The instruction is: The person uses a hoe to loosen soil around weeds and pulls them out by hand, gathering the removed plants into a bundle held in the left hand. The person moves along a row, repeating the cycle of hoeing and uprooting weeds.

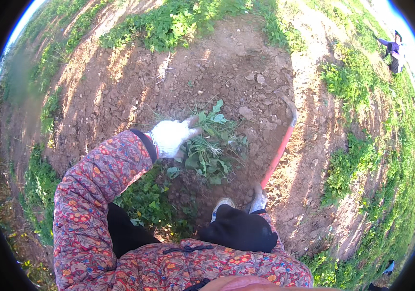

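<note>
My left hand (173,137), in a white glove with soiled fingertips, reaches in from the left over a loose heap of uprooted green weeds (212,153). Its fingers close around some of the stems; the palm side is hidden. By my knee, my right hand (258,200), in a dirty pale glove, grips the red handle (278,156) of a sickle. The sickle's curved metal blade (290,107) points away from me and lies close to the bare soil, right of the weeds.
Cloddy brown soil (246,63) surrounds the heap. Leafy green plants (168,24) grow ahead, with more rows (353,165) at the right. Low plants (147,201) stand by my left leg. My shoe (223,202) is near the heap. Another person (394,53) is at the far right.
</note>
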Demonstrator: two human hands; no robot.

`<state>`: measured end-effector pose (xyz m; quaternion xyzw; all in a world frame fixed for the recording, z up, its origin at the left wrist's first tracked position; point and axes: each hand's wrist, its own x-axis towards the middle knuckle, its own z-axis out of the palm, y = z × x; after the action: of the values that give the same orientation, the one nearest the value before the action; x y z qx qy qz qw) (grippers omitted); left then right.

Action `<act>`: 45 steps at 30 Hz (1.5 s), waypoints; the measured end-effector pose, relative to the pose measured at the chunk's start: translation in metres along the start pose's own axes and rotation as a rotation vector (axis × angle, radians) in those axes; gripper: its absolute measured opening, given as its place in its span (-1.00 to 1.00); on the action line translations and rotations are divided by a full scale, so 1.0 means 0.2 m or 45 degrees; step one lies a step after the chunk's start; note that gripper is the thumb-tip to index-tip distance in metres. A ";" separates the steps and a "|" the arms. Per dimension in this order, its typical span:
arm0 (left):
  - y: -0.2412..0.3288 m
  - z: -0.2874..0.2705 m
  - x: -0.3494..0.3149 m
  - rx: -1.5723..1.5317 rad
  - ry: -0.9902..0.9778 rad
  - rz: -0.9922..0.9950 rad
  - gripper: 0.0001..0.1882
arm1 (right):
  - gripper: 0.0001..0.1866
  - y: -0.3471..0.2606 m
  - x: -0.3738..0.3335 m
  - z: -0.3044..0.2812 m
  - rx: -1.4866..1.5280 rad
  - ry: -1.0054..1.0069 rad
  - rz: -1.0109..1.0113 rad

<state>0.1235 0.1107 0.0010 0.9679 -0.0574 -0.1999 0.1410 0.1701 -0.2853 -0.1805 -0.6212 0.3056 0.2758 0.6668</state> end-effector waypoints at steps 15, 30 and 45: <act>-0.57 -0.09 -0.65 -0.710 0.564 -0.113 -0.55 | -0.76 -0.50 -0.66 0.64 -0.647 -0.180 -0.887; -0.83 -0.26 -1.15 -2.701 2.033 0.027 -0.72 | -0.57 -0.62 -1.72 1.93 -2.373 -0.391 -1.803; -1.04 -0.28 -1.56 -2.527 2.769 -0.250 -0.76 | -0.35 -0.77 -1.72 2.18 -1.259 -0.738 -2.191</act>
<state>-0.1268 0.3753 0.1051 0.1482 0.2960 0.6434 0.6903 0.0858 0.1409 0.1975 -0.7439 -0.5618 -0.0607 0.3568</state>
